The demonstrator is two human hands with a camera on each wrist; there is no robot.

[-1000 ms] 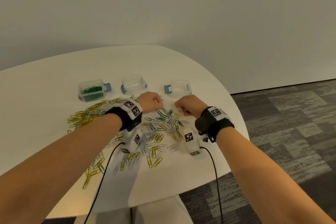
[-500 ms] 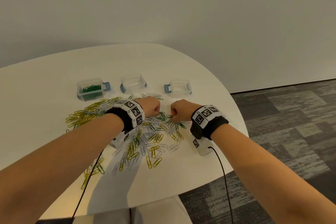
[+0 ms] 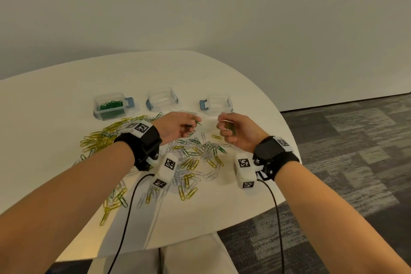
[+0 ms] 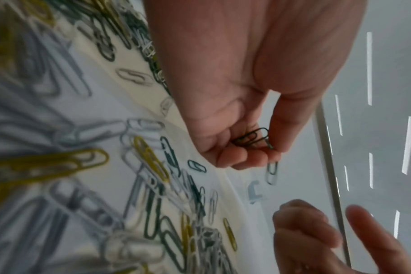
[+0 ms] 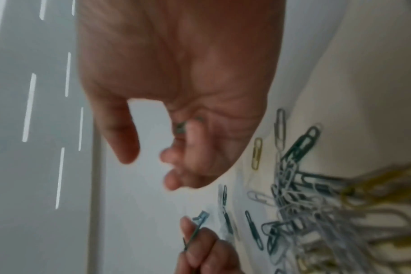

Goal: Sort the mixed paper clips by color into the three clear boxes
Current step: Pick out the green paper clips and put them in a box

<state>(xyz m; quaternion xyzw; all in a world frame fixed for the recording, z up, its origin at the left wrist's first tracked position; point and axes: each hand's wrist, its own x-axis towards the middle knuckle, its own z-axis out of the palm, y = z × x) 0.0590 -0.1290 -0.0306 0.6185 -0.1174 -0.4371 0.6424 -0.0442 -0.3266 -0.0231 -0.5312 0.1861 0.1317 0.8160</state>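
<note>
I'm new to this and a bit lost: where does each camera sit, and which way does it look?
Head: worn on the head, looks forward and down at the table; both forearms show.
Left wrist: looks along the left hand, which holds green clips.
Right wrist: looks along the right hand.
Shared: both wrist views catch the other hand and the mixed clips.

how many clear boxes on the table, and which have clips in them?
3, in a row beyond the clip pile: left box holds green clips; middle box and right box look empty, though silver clips would be hard to see.
</note>
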